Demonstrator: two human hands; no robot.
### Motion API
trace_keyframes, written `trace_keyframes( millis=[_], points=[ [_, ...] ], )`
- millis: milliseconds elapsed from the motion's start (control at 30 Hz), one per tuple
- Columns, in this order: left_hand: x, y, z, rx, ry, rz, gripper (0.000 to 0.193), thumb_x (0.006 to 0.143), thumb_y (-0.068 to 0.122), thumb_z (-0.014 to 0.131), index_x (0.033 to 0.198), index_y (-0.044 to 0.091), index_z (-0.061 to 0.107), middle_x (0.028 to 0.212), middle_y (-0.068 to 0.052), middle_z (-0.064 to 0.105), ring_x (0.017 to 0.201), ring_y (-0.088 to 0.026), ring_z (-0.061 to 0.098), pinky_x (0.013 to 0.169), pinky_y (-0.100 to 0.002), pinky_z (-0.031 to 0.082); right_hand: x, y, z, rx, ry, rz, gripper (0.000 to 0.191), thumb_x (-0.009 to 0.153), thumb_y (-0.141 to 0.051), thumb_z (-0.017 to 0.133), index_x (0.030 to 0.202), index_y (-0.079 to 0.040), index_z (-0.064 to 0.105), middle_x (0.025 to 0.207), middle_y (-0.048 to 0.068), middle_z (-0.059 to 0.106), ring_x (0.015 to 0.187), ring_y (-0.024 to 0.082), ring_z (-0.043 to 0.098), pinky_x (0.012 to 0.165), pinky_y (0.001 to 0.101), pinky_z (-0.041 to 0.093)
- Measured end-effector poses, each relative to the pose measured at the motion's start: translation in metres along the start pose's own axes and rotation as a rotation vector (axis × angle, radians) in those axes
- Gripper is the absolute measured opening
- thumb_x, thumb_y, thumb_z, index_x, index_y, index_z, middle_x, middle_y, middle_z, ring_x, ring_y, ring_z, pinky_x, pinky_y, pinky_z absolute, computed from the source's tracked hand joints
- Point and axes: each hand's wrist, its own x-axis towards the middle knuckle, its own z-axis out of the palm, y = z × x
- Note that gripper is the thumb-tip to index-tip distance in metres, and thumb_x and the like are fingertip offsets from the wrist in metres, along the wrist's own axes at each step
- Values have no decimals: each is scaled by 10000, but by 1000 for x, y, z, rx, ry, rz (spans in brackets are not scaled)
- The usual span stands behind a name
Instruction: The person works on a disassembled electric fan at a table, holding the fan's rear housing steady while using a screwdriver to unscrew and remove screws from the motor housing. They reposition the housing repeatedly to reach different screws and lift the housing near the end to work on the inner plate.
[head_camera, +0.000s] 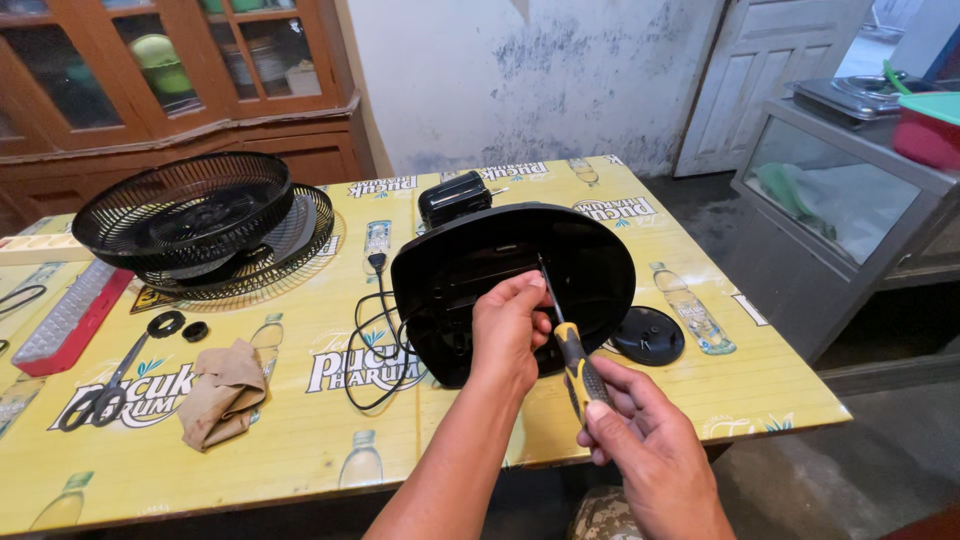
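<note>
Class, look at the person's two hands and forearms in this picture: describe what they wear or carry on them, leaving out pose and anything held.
Both are bare. The left hand and its forearm show no sleeve, glove, watch or bracelet up to the picture's lower edge. The right hand also has no glove, ring or wristband visible, and no sleeve comes into view. No markings or tape show on either.

Two fan grilles (205, 225) lie far left of the hands; two black rings (178, 326) nearer; one pair of scissors (105, 388); one cloth (222, 392); one black round cap (648, 335) just right.

Bare forearms — seemingly no sleeves, rings.
</note>
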Motion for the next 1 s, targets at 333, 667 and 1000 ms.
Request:
trace_keyframes(
  millis=[333,667,1000],
  points=[
    [-33,70,-7,1070,334,1460,285,846,1,770,1090,110,671,1054,-78,639,1026,-286,608,915,-403,493,-9,-15,9,-192,103,39,432,972,-204,570,1388,-99,608,808,147,723,687,153,639,660,285,547],
    [-4,115,-14,1738,210,1083,645,555,322,952,1073,94,642,967,-90,651,983,-310,629,800,-465,422,-8,-39,26,-889,314,-548,326,961,-138,672,1261,-31,606,1058,108,613,879,282,672,783,385,542],
    [8,112,-23,1729,148,1239,572,591,394,946,974,108,630,938,-81,606,933,-299,619,744,-461,405,-5,-45,30,-932,321,-525,329,910,-148,705,1182,5,603,1078,160,589,874,313,667,734,412,544]
  ],
)
